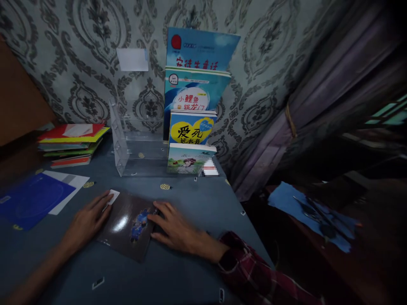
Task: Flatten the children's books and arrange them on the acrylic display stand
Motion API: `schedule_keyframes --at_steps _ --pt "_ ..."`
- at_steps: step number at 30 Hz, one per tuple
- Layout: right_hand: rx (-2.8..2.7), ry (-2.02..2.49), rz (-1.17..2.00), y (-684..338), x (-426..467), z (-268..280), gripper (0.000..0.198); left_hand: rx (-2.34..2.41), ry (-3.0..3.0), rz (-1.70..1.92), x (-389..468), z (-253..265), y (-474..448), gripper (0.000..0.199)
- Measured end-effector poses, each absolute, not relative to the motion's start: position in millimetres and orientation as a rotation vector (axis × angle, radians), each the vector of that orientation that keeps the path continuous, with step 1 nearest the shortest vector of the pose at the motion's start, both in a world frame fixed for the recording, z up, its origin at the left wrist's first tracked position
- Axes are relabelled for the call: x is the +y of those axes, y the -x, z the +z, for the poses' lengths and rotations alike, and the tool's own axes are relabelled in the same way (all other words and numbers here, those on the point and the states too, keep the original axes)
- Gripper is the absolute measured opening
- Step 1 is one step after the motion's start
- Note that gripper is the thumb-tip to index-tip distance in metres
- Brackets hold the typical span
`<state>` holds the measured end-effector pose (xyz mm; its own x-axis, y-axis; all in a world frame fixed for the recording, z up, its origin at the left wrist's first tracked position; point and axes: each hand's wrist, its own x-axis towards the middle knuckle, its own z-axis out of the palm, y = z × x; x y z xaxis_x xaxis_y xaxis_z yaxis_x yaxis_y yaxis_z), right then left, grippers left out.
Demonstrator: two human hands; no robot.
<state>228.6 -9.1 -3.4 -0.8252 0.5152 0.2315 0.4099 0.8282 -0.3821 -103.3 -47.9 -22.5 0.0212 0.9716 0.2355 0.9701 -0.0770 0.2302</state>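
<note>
A dark brown book with a shiny cover and a blue figure lies on the blue-grey tablecloth in front of me. My left hand is at its upper left corner, fingers closed around a small white slip of paper. On the right edge of the same cover rests my right hand, its fingers spread and holding nothing. Behind the book stands a clear tiered rack. Its right side carries several upright picture books, stepped one in front of another; its left side shows bare tiers.
A stack of colourful books sits at the back left. Nearer lie a blue booklet and a white sheet. A white card shows above the rack's left side. Right of the table are a curtain and scissors on blue material.
</note>
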Motion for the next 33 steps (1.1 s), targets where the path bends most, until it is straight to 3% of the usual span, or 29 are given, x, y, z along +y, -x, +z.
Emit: schedule_keyframes --at_steps 8,17,25,33 --pt "-2.510 0.742 0.597 -263 -26 5 0.031 1.758 -2.567 0.675 -27 -17 71 0.053" --pt "-2.312 0.893 0.661 -285 -18 -5 0.023 1.235 -2.876 0.792 19 -12 4 0.027" --pt "-1.699 1.140 0.545 -314 45 0 0.027 1.397 -2.972 1.034 58 -2 -60 0.022" --pt "-1.591 1.155 0.395 -311 107 12 0.030 1.652 -2.354 1.457 96 24 -75 0.014"
